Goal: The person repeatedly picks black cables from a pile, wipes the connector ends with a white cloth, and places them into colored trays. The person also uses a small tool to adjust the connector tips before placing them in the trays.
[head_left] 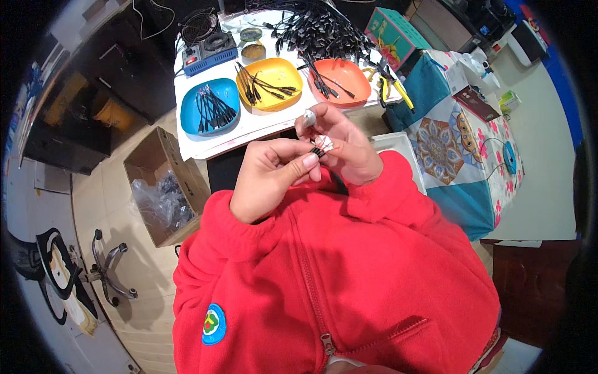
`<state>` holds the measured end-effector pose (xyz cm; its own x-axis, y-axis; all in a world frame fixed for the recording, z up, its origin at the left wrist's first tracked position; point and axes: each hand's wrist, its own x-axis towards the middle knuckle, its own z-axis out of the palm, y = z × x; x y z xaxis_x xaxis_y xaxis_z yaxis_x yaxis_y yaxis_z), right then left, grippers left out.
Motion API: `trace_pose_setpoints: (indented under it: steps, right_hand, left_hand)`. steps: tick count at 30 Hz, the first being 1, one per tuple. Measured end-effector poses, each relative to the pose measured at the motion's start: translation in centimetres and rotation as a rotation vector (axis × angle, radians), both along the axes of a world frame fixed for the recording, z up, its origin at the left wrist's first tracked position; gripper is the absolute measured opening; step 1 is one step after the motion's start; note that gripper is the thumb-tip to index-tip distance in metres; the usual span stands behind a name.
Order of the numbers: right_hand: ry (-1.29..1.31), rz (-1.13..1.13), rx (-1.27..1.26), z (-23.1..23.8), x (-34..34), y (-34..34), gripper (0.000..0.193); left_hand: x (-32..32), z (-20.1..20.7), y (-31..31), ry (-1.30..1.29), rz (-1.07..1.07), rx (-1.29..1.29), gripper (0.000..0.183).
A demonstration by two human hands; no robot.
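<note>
In front of my chest, my left hand point(268, 174) is closed, thumb and fingers pinching the dark ends of what look like thin black cables point(318, 151). My right hand point(352, 149) meets it there, its thumb pressed against the same ends. Crumpled white material point(324, 143) covers the right thumb's tip, and a white wrap point(309, 118) sits on a raised right fingertip. Past my hands stand a blue bowl point(187, 118), a yellow bowl point(283, 71) and an orange bowl point(358, 75), each with short black cables in it.
A big heap of black cables point(317, 31) covers the table's far side. Left of it stands a blue soldering device point(210, 55) near small round tins point(253, 51). Yellow-handled pliers point(402, 93) lie at the right. A cardboard box point(196, 181) with plastic bags is on the floor.
</note>
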<state>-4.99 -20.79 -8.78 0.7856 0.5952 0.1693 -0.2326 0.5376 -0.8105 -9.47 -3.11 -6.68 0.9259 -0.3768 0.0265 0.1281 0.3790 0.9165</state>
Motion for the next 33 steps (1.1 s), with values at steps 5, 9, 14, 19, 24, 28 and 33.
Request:
trace_pose_setpoints:
  steps: [5, 9, 14, 19, 24, 28, 33]
  right_hand:
    - [-0.154, -0.107, -0.030, -0.9, -0.3, 0.7, 0.042]
    - [-0.329, -0.247, -0.189, -1.2, 0.6, 0.8, 0.039]
    - [-0.324, -0.212, -0.390, 0.7, 1.4, -0.7, 0.028]
    - [-0.828, -0.475, -0.881, 1.9, -0.4, -0.2, 0.025]
    - [-1.070, -0.681, -0.866, 1.1, -0.7, 0.4, 0.019]
    - [-0.836, -0.703, -0.889, 1.4, -0.1, -1.0, 0.016]
    - [-0.634, -0.592, -0.811, 4.0, 1.4, -4.1, 0.020]
  left_hand:
    - [0.1, -0.7, 0.1, 0.010, -0.014, -0.001, 0.015]
    - [0.8, -0.9, 0.2, 0.026, 0.016, 0.003, 0.013]
    - [1.1, -0.6, 0.5, 0.052, 0.057, 0.077, 0.013]
    - [0.7, -0.3, 0.2, -0.055, 0.071, 0.201, 0.013]
    - [0.3, -0.2, 0.0, -0.071, 0.056, 0.212, 0.013]
    - [0.1, -0.1, 0.2, -0.086, 0.055, 0.230, 0.014]
    - [0.2, 0.2, 1.5, 0.036, -0.022, 0.205, 0.014]
